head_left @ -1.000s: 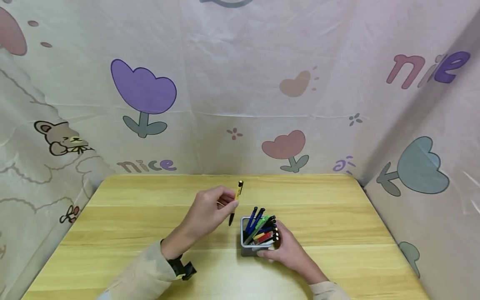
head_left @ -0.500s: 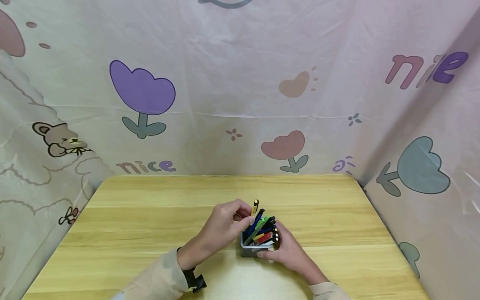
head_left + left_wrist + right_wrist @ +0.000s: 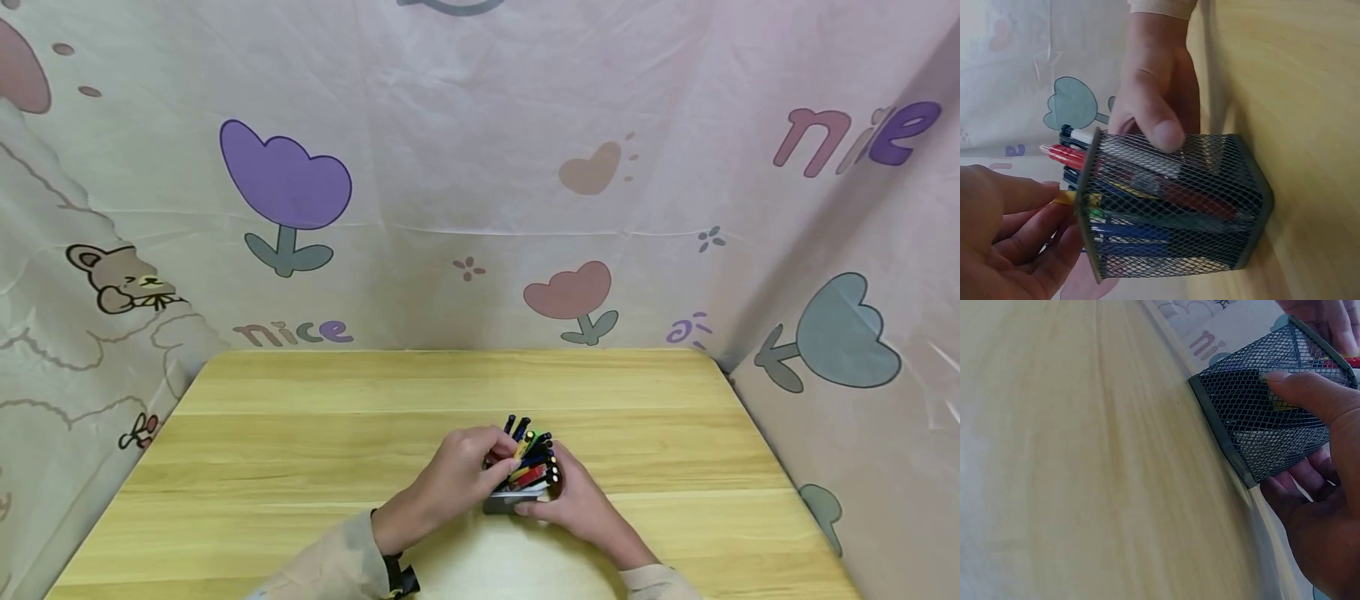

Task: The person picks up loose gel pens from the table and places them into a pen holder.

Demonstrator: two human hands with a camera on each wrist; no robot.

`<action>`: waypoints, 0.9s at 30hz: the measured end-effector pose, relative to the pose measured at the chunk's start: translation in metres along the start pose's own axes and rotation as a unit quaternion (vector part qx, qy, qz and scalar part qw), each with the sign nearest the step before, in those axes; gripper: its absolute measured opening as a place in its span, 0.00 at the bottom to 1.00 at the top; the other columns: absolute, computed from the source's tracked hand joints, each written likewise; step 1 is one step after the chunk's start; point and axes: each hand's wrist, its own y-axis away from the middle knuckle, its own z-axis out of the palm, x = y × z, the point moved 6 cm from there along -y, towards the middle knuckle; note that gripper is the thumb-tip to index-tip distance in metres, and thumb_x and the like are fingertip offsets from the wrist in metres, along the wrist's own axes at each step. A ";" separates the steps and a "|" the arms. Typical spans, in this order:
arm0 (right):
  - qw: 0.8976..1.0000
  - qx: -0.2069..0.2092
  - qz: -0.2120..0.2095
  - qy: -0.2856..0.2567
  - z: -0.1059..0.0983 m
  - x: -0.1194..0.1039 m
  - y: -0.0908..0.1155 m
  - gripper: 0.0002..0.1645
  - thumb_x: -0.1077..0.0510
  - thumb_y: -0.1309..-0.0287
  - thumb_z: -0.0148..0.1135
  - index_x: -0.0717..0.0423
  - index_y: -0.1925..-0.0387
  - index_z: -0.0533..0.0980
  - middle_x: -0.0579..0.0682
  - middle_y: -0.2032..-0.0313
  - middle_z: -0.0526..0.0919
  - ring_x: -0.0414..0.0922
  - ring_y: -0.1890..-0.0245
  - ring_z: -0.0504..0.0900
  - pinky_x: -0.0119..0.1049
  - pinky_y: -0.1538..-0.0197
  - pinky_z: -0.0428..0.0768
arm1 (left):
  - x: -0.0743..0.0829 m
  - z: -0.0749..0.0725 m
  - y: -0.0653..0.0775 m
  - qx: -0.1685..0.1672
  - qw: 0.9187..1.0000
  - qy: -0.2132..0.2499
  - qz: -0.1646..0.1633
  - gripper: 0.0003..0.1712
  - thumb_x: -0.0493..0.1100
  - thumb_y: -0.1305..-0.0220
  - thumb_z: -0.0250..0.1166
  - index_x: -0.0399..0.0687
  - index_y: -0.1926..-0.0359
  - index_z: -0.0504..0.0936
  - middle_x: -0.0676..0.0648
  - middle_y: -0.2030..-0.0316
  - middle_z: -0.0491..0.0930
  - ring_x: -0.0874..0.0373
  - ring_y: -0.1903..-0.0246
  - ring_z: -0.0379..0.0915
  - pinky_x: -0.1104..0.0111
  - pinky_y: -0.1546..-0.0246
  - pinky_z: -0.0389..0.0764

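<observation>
A square mesh pen holder (image 3: 1172,244) stands on the table, packed with pens in blue, green, red, white and black. Between thumb and fingers, my left hand (image 3: 459,471) pinches a yellow pen (image 3: 522,448) whose lower part is inside the holder, seen through the mesh in the left wrist view. My right hand (image 3: 581,500) grips the holder's right side, the thumb (image 3: 1310,390) on one wall and the fingers round another. A red pen (image 3: 1063,155) leans near the rim on the right hand's side.
The wooden table (image 3: 300,433) spreads out around the holder. Behind it and at both sides hangs a pale printed cloth (image 3: 420,167) with flowers, a bear and lettering. A black strap (image 3: 401,575) circles my left wrist.
My left hand has carried the yellow pen right and down from beside the holder, and its lower end is now among the other pens. My right hand has kept its grip on the holder.
</observation>
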 end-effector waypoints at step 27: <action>1.000 -0.008 0.009 -0.025 0.001 -0.002 0.001 0.48 0.46 0.65 0.79 0.38 0.41 0.64 0.45 0.48 0.75 0.41 0.52 0.77 0.40 0.48 0.77 | 0.000 0.003 0.006 -0.014 0.980 -0.192 0.045 0.10 0.44 0.49 0.71 0.50 0.63 0.86 0.56 0.68 0.84 0.66 0.65 0.68 0.76 0.62 0.74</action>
